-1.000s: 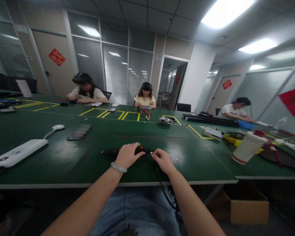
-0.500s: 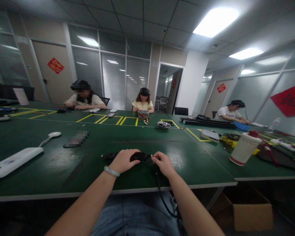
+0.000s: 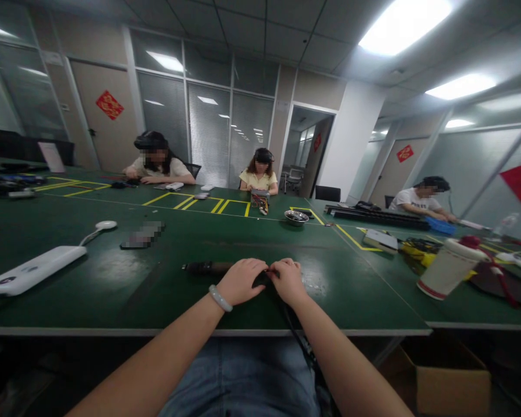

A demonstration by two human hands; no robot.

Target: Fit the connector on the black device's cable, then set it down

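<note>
A black electric screwdriver [image 3: 208, 267] lies across the green table, its metal tip pointing left. Its rear part is wrapped by my left hand [image 3: 244, 282], whose palm and fingers hide that end. My right hand [image 3: 288, 282] pinches the end of a black cable [image 3: 292, 324] against the tool's rear, fingertips meeting those of the left. The plug itself is hidden between the fingers. From the right hand the cable drops over the table's front edge toward my lap.
A white power strip [image 3: 39, 269] and a blurred phone-like slab [image 3: 142, 236] lie to the left. Ahead is a metal bowl [image 3: 296, 217] with dark bits. A white tumbler [image 3: 449, 269] and a white box [image 3: 381, 241] stand right. Several people sit opposite.
My left hand has slid right along the screwdriver to its rear end. Both hands have come together, and the gap between tool and cable end is now covered by fingers.
</note>
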